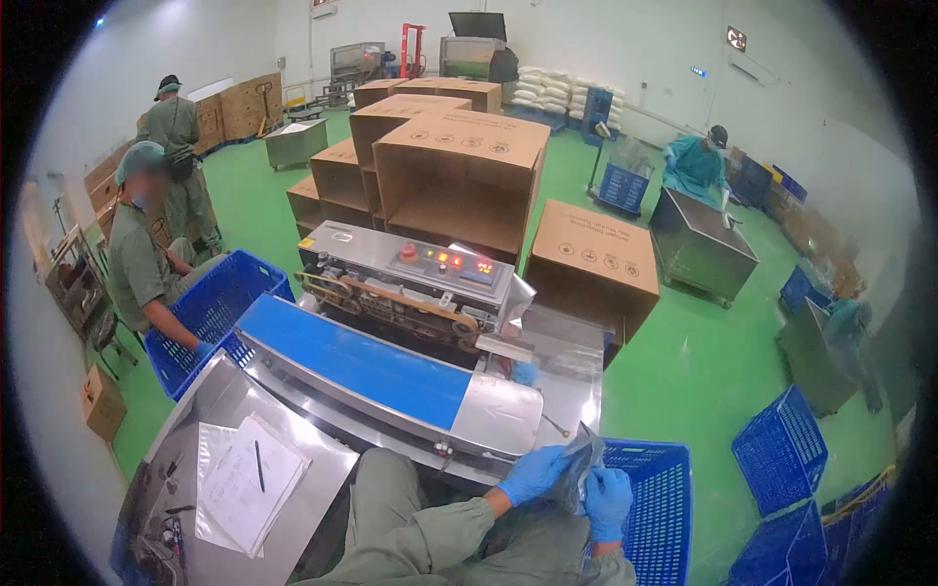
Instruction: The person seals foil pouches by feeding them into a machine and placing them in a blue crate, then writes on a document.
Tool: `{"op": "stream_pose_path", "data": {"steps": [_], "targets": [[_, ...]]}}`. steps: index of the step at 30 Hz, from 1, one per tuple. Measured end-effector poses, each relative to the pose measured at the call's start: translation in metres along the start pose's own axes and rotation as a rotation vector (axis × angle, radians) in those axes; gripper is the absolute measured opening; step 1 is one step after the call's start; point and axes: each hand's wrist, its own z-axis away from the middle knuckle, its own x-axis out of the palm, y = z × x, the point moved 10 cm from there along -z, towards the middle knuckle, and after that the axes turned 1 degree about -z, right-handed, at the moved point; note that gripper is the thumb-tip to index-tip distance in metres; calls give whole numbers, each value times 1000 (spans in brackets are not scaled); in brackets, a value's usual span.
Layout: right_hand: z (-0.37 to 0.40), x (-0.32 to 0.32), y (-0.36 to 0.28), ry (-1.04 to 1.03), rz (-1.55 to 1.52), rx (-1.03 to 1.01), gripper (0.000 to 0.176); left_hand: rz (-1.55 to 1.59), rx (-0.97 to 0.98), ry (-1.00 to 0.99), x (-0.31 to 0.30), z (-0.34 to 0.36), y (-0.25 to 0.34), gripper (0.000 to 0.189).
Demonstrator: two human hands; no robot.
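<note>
Both my hands wear blue gloves and hold a silvery plastic bag [580, 467] upright between them, near the bottom centre-right. My left hand [535, 475] closes on the bag's left side, while my right hand [608, 496] grips its right side. Just beside my right hand is a blue basket [662, 508]. Ahead of my hands stands a sealing machine [410, 269] with lit red displays. Its blue conveyor belt [352, 361] ends in a rounded metal plate [500, 412] close to my left hand.
Papers with a pen [256, 479] lie on a metal table [322, 469] at left. A seated co-worker [147, 254] reaches into a blue basket [220, 303]. Large cardboard boxes [459, 186] stand behind the machine. Another person [696, 166] works at a metal bin [703, 244].
</note>
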Motion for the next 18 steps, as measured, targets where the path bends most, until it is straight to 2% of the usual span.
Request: {"op": "stream_pose_path", "data": {"steps": [2,4,5,6,8,10,11,12,13,14,16,17,18], "targets": [[-2,-2,-3,-36,4,30,12,14,-64,9,-2,-2,-4,45],[1,5,12,-40,-280,150,20,15,-95,-30,-2,-4,-4,43],[7,15,21,-40,-280,149,20,15,-126,-67,-1,-5,-4,42],[22,38,52,-53,-540,279,28,17,-125,-66,-2,-6,0,42],[26,42,56,-65,-793,419,36,21,-97,29,-9,-10,12,45],[10,9,-4,-164,-941,503,49,47,-133,14,0,-25,-8,48],[23,23,33,-118,-783,446,49,70,-169,-1,12,-30,-21,51],[31,24,46,-103,-682,463,48,35,-82,77,8,-37,-15,52],[27,16,52,-91,-577,491,47,-52,-119,64,3,-41,-6,53],[17,3,42,-54,-525,465,43,-4,-105,107,4,-46,-12,55],[13,-1,38,-88,-462,421,43,-120,-161,46,3,-59,-10,56],[1,-11,24,-89,-420,404,38,-122,-148,51,3,-63,-11,57],[-5,-22,21,-80,-406,444,38,-126,-133,69,3,-65,-11,58]]}}
